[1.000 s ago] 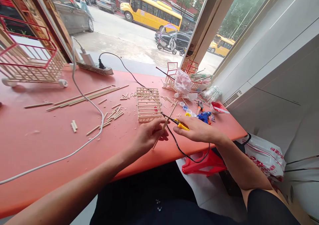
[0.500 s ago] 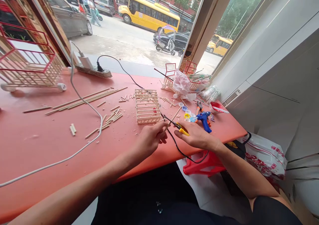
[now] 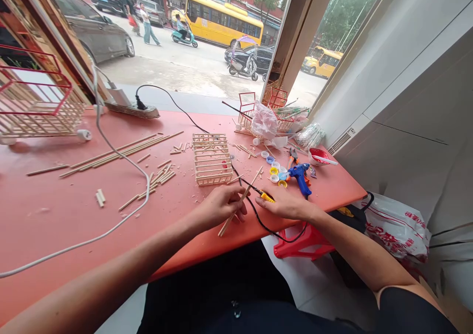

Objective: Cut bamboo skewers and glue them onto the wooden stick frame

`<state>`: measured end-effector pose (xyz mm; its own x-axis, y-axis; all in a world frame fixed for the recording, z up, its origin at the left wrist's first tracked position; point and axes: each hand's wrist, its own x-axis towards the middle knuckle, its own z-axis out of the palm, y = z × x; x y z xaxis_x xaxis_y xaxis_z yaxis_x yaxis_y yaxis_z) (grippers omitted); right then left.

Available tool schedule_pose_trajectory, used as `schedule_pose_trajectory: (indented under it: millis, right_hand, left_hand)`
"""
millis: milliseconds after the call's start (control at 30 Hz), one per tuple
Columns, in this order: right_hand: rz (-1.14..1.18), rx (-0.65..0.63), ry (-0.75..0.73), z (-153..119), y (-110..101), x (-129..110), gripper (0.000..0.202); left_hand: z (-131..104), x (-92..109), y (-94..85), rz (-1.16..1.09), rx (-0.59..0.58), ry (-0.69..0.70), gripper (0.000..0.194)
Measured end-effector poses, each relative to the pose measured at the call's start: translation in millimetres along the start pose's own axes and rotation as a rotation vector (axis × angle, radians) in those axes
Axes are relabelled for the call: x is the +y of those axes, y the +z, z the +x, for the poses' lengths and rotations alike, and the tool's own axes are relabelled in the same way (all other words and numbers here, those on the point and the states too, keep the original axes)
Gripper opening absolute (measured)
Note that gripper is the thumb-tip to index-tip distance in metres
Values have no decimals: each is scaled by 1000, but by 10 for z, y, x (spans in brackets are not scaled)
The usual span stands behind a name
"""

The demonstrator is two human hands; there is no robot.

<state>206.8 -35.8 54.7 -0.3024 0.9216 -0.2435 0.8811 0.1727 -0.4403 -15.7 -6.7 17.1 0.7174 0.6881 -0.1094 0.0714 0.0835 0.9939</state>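
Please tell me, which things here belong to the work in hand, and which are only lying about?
Probably part of the work:
thin wooden stick, in the left hand
yellow-handled pliers, in the right hand
slatted frame
cut sticks
blue glue gun

Apparently just lying about:
white cable
red bowl
crumpled plastic bag

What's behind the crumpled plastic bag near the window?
Red-rimmed stick latticework shows on both sides of the bag. The stretch the bag covers is hidden; can't tell whether it's one piece or two.
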Motion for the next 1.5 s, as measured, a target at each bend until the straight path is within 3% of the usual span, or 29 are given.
schedule_pose_trajectory:
  millis: [167, 300, 433, 533, 633, 733, 867, 967, 1100, 1300, 1500]
  right_hand:
    - [-29, -3, 72, 48, 45, 10, 35]
    - [-43, -5, 58, 6, -76, 26, 37]
    - [47, 141, 46, -152, -301, 63, 39]
    - [52, 367, 74, -302, -460, 161, 40]
    - [-63, 660, 170, -419, -573, 401, 39]
    - [-206, 912, 309, -507, -630, 812, 39]
    - [-360, 1077, 442, -652, -633, 1467, 44]
    - [-395, 1094, 566, -769, -586, 1854, 42]
    - [-399, 1006, 767, -832, -474, 2111, 50]
    - [-381, 906, 950, -744, -337, 2124, 59]
    - [-361, 862, 1044, -690, -331, 2027, 63]
  left_hand:
    - [51, -88, -27, -115, -44, -70, 33]
    - [28, -118, -55, -229, -34, -104, 41]
    - [-60, -74, -122, -361, 5, -92, 45]
    - [-112, -15, -176, -477, 30, -63, 45]
    - [-139, 38, -194, -514, 57, -6, 43]
    - [-155, 42, -169, -438, 77, 47, 36]
    - [-139, -55, -126, -329, 123, 108, 35]
    - [-117, -120, -105, -188, 152, 135, 39]
    - [-143, -75, -68, -39, 149, 122, 40]
    - [-205, 77, -28, 119, 209, 183, 34]
    - [-221, 92, -26, 186, 230, 145, 33]
